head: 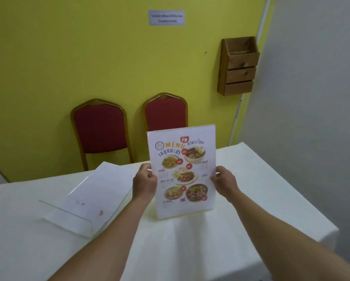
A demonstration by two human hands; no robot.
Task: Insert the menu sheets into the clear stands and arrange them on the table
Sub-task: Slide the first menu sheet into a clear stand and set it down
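A clear stand holding a colourful menu sheet (182,171) is upright at the middle of the white-clothed table (271,189), its foot resting on the cloth. My left hand (144,182) grips its left edge and my right hand (224,182) grips its right edge. To the left, a second clear stand (76,216) lies flat on the table with a white sheet (101,187) in or on it, printed side hidden; faint red marks show through.
Two red chairs with gold frames, one (100,128) on the left and one (165,113) on the right, stand behind the table against the yellow wall. A wooden wall box (239,66) hangs at the right. The table's right corner (332,228) drops off near the grey wall.
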